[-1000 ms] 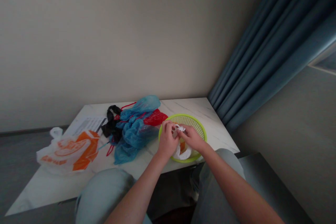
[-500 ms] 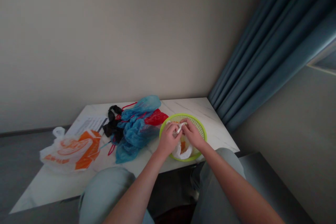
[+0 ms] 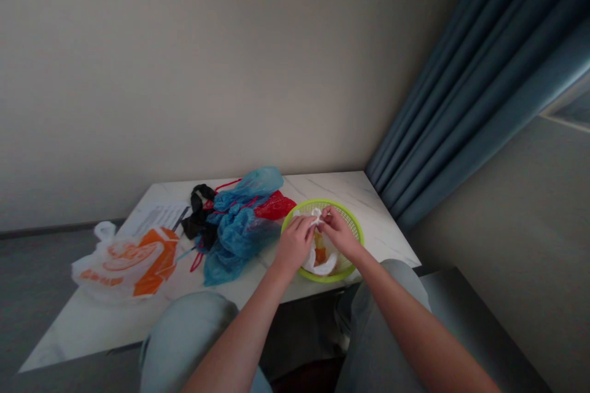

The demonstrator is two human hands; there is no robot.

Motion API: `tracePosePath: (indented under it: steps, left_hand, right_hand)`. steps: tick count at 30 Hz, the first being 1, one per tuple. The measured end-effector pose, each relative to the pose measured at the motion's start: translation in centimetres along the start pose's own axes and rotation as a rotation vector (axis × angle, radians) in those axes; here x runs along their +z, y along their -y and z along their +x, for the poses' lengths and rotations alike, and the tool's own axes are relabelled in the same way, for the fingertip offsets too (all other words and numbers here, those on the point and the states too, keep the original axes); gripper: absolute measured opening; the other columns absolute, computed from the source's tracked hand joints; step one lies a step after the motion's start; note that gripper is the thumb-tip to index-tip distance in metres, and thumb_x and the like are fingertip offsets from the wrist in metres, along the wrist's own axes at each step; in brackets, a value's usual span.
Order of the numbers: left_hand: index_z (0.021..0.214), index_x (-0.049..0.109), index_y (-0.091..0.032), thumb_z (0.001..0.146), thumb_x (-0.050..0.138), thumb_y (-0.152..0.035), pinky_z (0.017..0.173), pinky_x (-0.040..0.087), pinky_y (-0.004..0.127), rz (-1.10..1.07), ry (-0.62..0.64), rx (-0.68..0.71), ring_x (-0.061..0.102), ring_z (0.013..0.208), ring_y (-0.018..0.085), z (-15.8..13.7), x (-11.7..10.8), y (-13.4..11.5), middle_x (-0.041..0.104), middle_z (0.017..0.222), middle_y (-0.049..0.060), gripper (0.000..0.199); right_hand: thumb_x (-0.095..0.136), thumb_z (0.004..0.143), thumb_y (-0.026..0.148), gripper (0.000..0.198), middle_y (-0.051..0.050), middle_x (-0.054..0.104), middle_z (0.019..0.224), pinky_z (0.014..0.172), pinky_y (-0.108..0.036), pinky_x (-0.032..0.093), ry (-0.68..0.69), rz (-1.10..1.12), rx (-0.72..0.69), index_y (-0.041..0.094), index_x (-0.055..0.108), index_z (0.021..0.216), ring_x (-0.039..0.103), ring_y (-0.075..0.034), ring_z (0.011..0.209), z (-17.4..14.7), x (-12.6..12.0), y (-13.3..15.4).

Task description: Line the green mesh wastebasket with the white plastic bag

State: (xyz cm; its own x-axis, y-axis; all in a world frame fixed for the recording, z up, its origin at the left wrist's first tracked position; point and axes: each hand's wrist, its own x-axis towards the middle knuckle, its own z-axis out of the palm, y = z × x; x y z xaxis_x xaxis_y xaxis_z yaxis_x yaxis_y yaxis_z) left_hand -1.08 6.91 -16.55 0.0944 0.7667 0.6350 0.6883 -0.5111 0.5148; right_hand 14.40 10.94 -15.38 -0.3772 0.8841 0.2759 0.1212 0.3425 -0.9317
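Both hands are together over a lime-green plastic basket (image 3: 323,279) with a mesh wall. My left hand (image 3: 297,238) pinches the gathered white top of a plastic bag (image 3: 325,265). From the other side my right hand (image 3: 338,230) has its fingers closed on the same twisted white part. The bag is white with orange patches, and its lower part sags inside the basket. My fingertips partly hide the twisted section, so its exact form is hard to make out.
Left of the basket lie crumpled blue bags (image 3: 239,230), a red bag (image 3: 275,206) and a black bag (image 3: 200,221). Farther left are a white-and-orange bag (image 3: 126,264) and a printed sheet (image 3: 159,216). The marble-look table (image 3: 382,227) meets a wall; a blue curtain (image 3: 461,86) hangs right.
My fingers have shifted slightly on the bag's white top, which now shows as a small loop or bunch between them. The other bags lie as before.
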Motion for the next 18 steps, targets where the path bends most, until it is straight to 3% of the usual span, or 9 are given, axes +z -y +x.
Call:
tracePosePath:
  steps: [3,7,13,18]
  left_hand:
    - [0.113,0.063,-0.019,0.096,0.048,-0.022,0.088,0.054,0.043,0.029,-0.053,-0.041,0.065,0.097,0.024,0.1,-0.2,0.6,0.070,0.102,0.010,0.022]
    - [0.115,0.066,-0.021,0.097,0.046,-0.022,0.089,0.052,0.042,0.014,-0.025,-0.029,0.064,0.097,0.023,0.2,-0.7,0.8,0.070,0.102,0.009,0.026]
    - [0.100,0.071,-0.021,0.096,0.048,-0.023,0.084,0.052,0.041,-0.100,0.087,-0.088,0.066,0.091,0.024,0.8,-1.0,0.6,0.071,0.096,0.009,0.023]
    - [0.085,0.072,-0.020,0.091,0.052,-0.027,0.071,0.049,0.036,-0.434,0.211,-0.322,0.065,0.076,0.022,1.3,-1.0,1.6,0.071,0.081,0.005,0.022]
  right_hand:
    - [0.055,0.076,0.015,0.017,-0.002,0.055,0.089,0.081,-0.034,0.044,0.062,-0.287,-0.173,0.023,0.049,0.091,0.052,-0.020,0.085,-0.2,-0.4,0.5]
    - [0.049,0.076,0.004,0.019,-0.003,0.056,0.078,0.084,-0.037,0.040,0.082,-0.518,-0.305,0.022,0.056,0.073,0.050,-0.022,0.086,-0.1,-0.9,0.6]
    - [0.054,0.084,0.004,0.027,-0.006,0.067,0.096,0.089,-0.042,0.041,-0.002,-0.574,-0.413,0.024,0.068,0.073,0.054,-0.024,0.094,-0.2,-1.2,0.6]
    - [0.055,0.086,0.007,0.026,-0.009,0.062,0.120,0.096,-0.046,0.043,-0.106,-0.586,-0.400,0.025,0.074,0.085,0.051,-0.027,0.112,-0.4,-0.8,1.2]
